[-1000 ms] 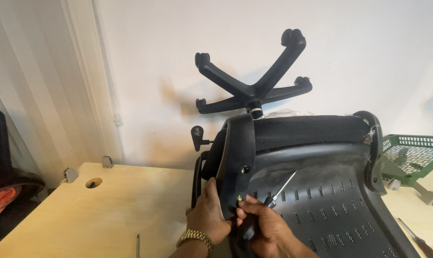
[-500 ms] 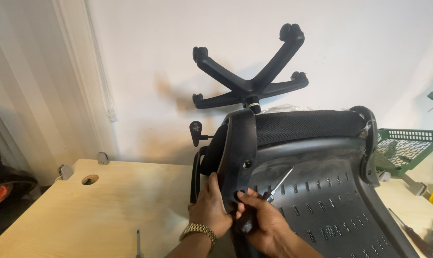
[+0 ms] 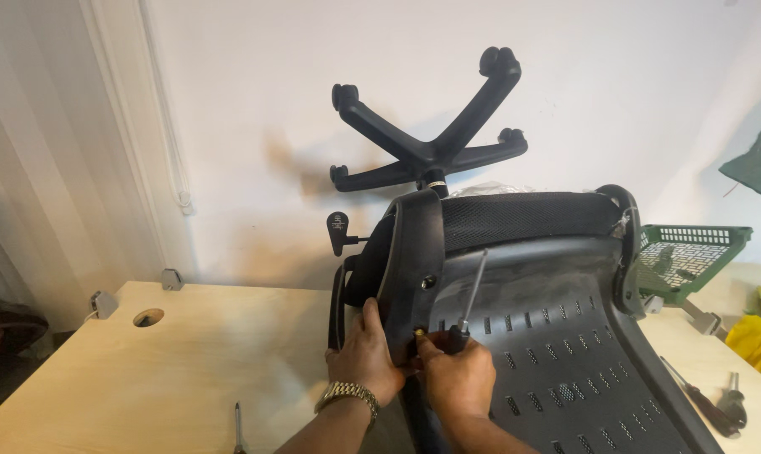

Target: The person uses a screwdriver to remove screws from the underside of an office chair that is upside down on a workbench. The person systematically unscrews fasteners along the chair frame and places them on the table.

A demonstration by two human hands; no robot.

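A black office chair (image 3: 548, 336) lies upside down on the light wooden table (image 3: 187, 370), its star base (image 3: 431, 134) sticking up against the wall. My left hand (image 3: 365, 357), with a gold watch on the wrist, grips the edge of the chair's black armrest bracket (image 3: 412, 269). My right hand (image 3: 456, 374) holds a screwdriver (image 3: 471, 290) with its shaft pointing up, and its fingertips pinch a small brass screw (image 3: 419, 335) at the bracket's lower hole.
A second screwdriver (image 3: 238, 424) lies on the table at the front left. A green plastic basket (image 3: 691, 252) stands at the right, with dark tools (image 3: 716, 403) and something yellow (image 3: 754, 340) near it. The table has a round cable hole (image 3: 147, 317).
The view has shifted and come closer. My right hand has moved up to the bracket, and the screwdriver shaft has swung from slanted to nearly upright. My left hand keeps its grip.
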